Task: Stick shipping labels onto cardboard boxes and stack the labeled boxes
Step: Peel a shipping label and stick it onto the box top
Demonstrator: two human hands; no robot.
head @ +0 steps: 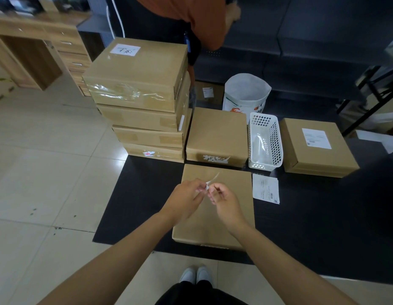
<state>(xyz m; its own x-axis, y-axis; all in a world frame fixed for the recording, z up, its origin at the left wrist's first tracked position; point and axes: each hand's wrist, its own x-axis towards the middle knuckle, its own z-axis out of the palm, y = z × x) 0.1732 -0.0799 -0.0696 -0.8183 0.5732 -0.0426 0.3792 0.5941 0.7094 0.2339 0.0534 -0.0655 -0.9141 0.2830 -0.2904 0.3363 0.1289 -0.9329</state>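
A stack of four boxes (142, 102) stands on the black mat (136, 194), its top label's (125, 50) writing unreadable. The box nearest the person (230, 190) is partly hidden by both arms. The sheet of labels (265, 188) lies just beside it, print illegible. Left hand (184, 198) and right hand (224, 200) pinch a small white strip (209, 183) between curled fingertips, above that box.

Bare forearms, dark trousers (191, 292), white shoes (196, 274)
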